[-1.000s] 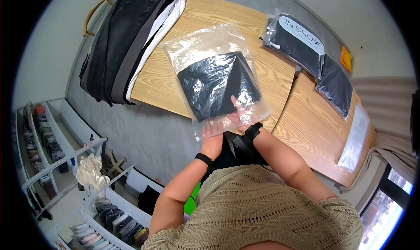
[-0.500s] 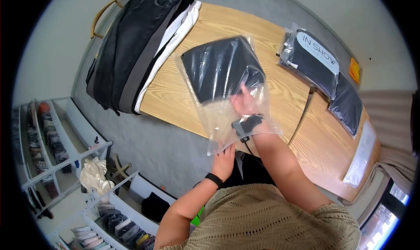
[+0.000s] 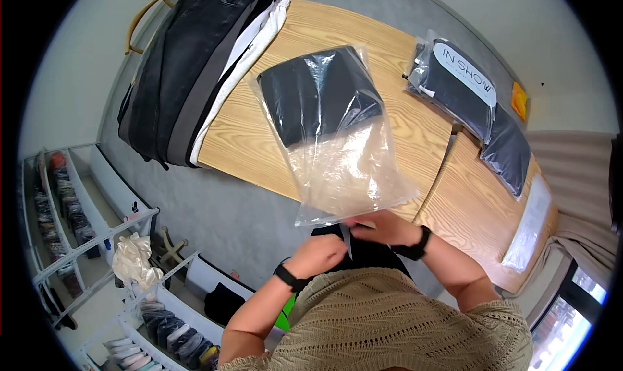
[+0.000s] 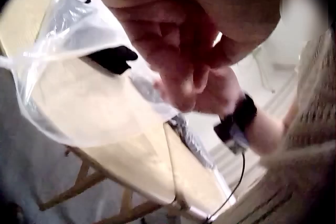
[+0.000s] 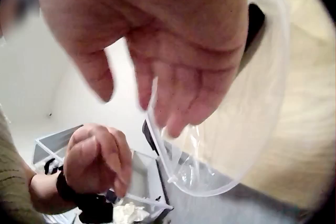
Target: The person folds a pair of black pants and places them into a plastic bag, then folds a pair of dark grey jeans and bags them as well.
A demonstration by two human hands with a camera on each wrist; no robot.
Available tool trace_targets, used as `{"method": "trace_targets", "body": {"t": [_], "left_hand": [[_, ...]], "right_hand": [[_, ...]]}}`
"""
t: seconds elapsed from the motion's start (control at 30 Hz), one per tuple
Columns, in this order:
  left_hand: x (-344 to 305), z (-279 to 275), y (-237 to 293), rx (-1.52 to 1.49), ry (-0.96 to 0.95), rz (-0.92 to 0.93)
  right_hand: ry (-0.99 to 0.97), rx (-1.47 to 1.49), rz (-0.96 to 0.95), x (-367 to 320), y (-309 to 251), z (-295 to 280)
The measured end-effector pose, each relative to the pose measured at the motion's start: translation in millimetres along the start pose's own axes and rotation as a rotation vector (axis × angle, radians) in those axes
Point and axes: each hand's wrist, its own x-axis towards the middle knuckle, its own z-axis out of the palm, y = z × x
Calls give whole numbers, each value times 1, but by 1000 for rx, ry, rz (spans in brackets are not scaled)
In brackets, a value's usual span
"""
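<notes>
A clear plastic bag (image 3: 344,176) lies on the wooden table, its mouth towards me and overhanging the near edge. Folded inside its far half is a dark garment (image 3: 318,95). My right hand (image 3: 386,229) is at the right part of the bag's mouth. In the right wrist view its fingers are extended against the bag's white rim (image 5: 163,153), and the thumb stands apart. My left hand (image 3: 318,254) is just below the mouth, apart from the bag; its loosely curled fingers (image 5: 110,153) show nothing between them.
Trousers (image 3: 188,79) are piled at the table's left end. Packed dark garments (image 3: 461,85), one labelled IN SHOW, lie at the far right, with a clear plastic stack (image 3: 527,225) nearer. Storage shelving (image 3: 104,235) stands at the lower left.
The garment has moved to the bag's far end. My right hand, inside the bag half a second ago, is now out at its mouth. My left hand has let go of the bag's edge.
</notes>
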Motion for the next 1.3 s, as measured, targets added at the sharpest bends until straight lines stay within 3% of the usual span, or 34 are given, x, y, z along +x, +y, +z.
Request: {"method": "trace_targets", "body": {"t": [0.03, 0.07, 0.1, 0.17, 0.2, 0.23, 0.27, 0.3, 0.33, 0.37, 0.43, 0.57, 0.6, 0.73, 0.83, 0.9, 0.97, 1.03, 1.1, 1.23, 1.3], "left_hand": [[-4, -16, 9, -26, 74, -44], [-11, -22, 4, 68, 227, -230], [-16, -27, -2, 165, 377, -417], [-1, -34, -24, 82, 710, -508], [-1, -27, -56, 190, 753, -470], [-6, -19, -86, 299, 798, -425], [-11, -17, -98, 301, 794, -418], [-11, -20, -100, 10, 573, -640], [-11, -20, -101, -280, 337, -843], [-13, -19, -101, -275, 341, -836], [-16, -19, -87, -484, 160, -878], [-27, -22, -68, -500, 274, -825], [-29, -25, -63, -548, 310, -817], [-33, -39, -39, -637, 457, -781], [-28, -57, -23, -733, 585, -680], [-23, -79, -10, -842, 730, -512], [-7, -107, 32, -828, 825, -398], [8, -133, 72, -900, 887, -219], [15, -166, 118, -1086, 808, -103], [22, -205, 192, -1239, 620, 101], [28, -210, 217, -1307, 619, 60]], "right_hand": [[-84, 223, 102, -18, -30, -16], [-97, 197, 97, -36, -30, -29], [26, 439, 180, -50, -20, -39], [520, 452, 172, -61, -7, -63], [811, 241, 297, -51, -5, -70], [958, 240, 262, -42, 18, -79], [1001, 222, 242, -35, 39, -83], [1008, 221, 234, -33, 43, -86], [834, 439, 415, -32, 46, -89], [641, 649, 590, -32, 49, -88], [557, 778, 605, -32, 63, -77], [353, 969, 548, -44, 80, -74], [433, 990, 607, -48, 64, -72], [395, 980, 577, -47, 63, -84], [406, 993, 408, -37, 56, -86], [579, 1136, 297, -42, 42, -102], [614, 988, 37, -47, 13, -115], [701, 755, -20, -48, -26, -141], [612, 1176, -101, -74, -106, -148], [646, 974, -294, -119, -189, -154], [708, 927, -355, -133, -209, -151]]}}
